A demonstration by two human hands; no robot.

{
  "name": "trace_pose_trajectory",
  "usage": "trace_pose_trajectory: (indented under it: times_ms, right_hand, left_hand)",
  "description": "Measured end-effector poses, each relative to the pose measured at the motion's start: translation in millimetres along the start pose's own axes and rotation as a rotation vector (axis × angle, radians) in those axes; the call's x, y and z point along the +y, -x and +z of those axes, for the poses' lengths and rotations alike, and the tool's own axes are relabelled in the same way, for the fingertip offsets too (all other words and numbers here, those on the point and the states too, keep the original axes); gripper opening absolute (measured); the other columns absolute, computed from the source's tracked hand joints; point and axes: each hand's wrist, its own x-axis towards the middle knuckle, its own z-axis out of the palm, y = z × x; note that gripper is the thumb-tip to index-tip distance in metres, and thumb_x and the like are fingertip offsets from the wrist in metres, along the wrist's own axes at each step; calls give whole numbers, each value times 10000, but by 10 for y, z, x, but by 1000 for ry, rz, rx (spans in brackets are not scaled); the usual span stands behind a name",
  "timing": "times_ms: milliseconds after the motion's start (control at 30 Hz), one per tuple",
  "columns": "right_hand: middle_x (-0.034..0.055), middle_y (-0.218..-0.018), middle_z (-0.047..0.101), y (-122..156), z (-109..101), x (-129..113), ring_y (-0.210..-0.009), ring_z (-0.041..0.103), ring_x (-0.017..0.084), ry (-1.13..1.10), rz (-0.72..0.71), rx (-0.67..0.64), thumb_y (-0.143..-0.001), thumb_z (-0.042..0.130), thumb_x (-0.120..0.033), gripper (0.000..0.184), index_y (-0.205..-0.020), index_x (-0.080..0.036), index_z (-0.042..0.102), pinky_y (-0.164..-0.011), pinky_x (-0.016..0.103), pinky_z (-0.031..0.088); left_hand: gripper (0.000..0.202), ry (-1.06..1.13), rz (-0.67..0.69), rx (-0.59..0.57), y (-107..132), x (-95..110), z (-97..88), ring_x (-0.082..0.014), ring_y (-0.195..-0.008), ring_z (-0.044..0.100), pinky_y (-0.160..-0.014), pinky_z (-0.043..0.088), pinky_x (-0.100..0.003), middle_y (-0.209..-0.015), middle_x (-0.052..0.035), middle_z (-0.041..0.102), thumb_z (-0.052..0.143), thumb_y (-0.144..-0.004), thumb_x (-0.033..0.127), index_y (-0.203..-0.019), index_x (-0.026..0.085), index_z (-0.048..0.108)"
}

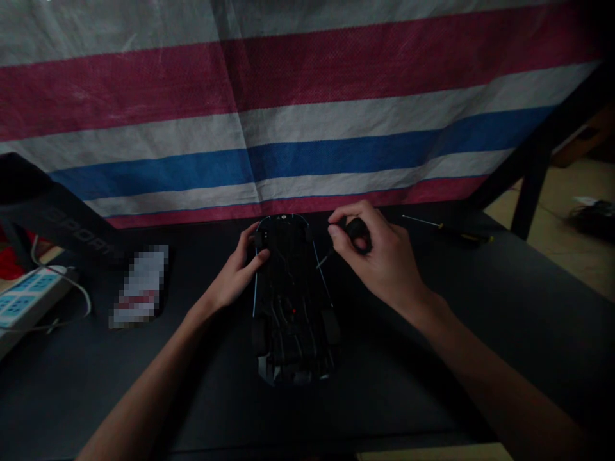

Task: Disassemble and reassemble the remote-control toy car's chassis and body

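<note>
A toy car (293, 288) lies upside down on the dark table, its black underside and wheels facing up. My left hand (235, 269) grips the car's far left side near a wheel, with the thumb over the edge of the underside. In my right hand (384, 256) is a screwdriver (358, 232) with a dark handle, held between curled fingers and thumb. Its thin shaft slants down to the left, with the tip close to the car's right edge; whether it touches is too dim to tell.
A second screwdriver (456, 233) with a black and yellow handle lies at the back right of the table (519, 320). To the left are a pixelated object (141, 288), a white power strip (33, 298) with a cable, and a dark SPORT-marked item (72, 221). Striped sheeting (307, 153) hangs behind.
</note>
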Motion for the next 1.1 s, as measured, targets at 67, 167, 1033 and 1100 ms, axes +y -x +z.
trace_pose_trajectory:
  times_ms: [67, 167, 1033, 1100]
  right_hand:
    - [28, -1060, 761, 13, 23, 30, -899, 737, 218, -14, -43, 18, -1029, 609, -216, 203, -1220, -284, 605, -817, 364, 594]
    - [54, -1079, 737, 27, 33, 56, -1011, 744, 259, -6, -102, 10, -1012, 562, -195, 297, -1298, -274, 582, -937, 431, 603]
    - [49, -1210, 823, 37, 31, -15, -920, 767, 225, -8, -15, -2, -1094, 623, -308, 245, -1334, -296, 669, -920, 408, 618]
    - [15, -1090, 827, 40, 31, -21, -792, 734, 195, 12, 13, 16, -1085, 657, -299, 194, -1275, -304, 697, -865, 385, 614]
  left_hand:
    - [857, 2, -5, -7, 7, 17, 2, -414, -1609, 473, -1368, 313, -669, -1686, -192, 540, 594, -1066, 673, -1737, 235, 292]
    - [854, 1, -6, -7, 19, 41, 6, -413, -1610, 473, -1368, 312, -669, -1692, -196, 533, 586, -1069, 677, -1734, 227, 296]
    - [812, -17, 4, 0, 17, 51, 9, -412, -1627, 460, -1375, 306, -668, -1719, -183, 523, 582, -1079, 651, -1727, 246, 307]
    - [802, -16, 7, 0, 14, 46, 7, -413, -1620, 470, -1375, 300, -679, -1716, -181, 526, 585, -1080, 646, -1724, 256, 309]
